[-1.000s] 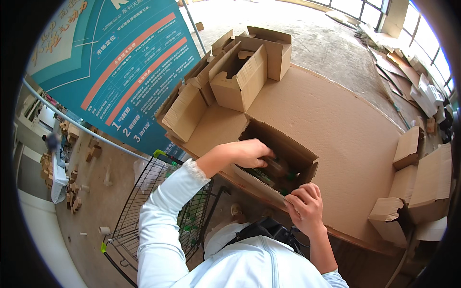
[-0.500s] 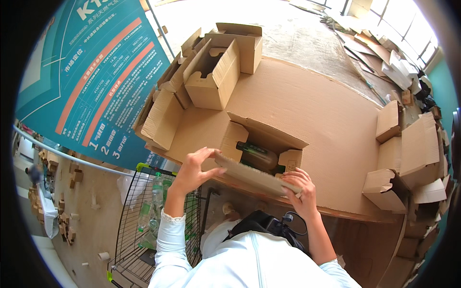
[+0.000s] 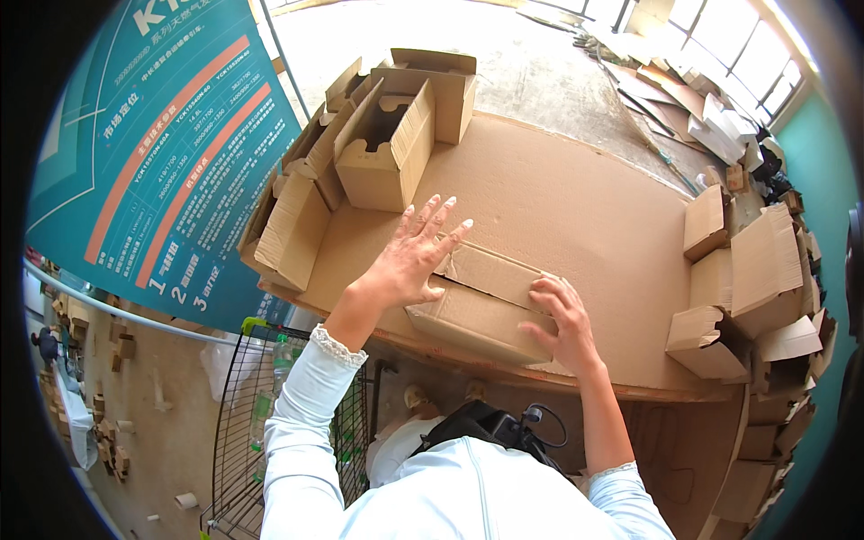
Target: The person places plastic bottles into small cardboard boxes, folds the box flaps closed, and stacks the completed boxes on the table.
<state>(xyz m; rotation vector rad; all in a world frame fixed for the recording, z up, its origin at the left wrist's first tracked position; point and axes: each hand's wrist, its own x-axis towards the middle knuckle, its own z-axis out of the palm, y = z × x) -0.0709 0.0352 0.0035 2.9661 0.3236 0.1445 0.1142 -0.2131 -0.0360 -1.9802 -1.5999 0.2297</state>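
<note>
A long cardboard box lies on the cardboard-covered table in front of me, its top flaps folded down, the inside hidden. Over its left end, my left hand has its fingers spread and pointing away, the thumb near the box's edge; whether it touches the cardboard is hard to tell. My right hand rests at the right end, fingers bent loosely over the flap's corner and thumb held apart on the near side. Neither hand is closed around anything.
Several open cardboard boxes stand at the table's far left, and more along its right edge. A wire cart with green-tinted bottles is below left, beside a teal banner. Flattened cardboard lies by the windows.
The raised near flap has been folded down, covering the green bottle seen inside. My left hand has moved up and right, its fingers spreading; my right hand has let go of the flap's edge.
</note>
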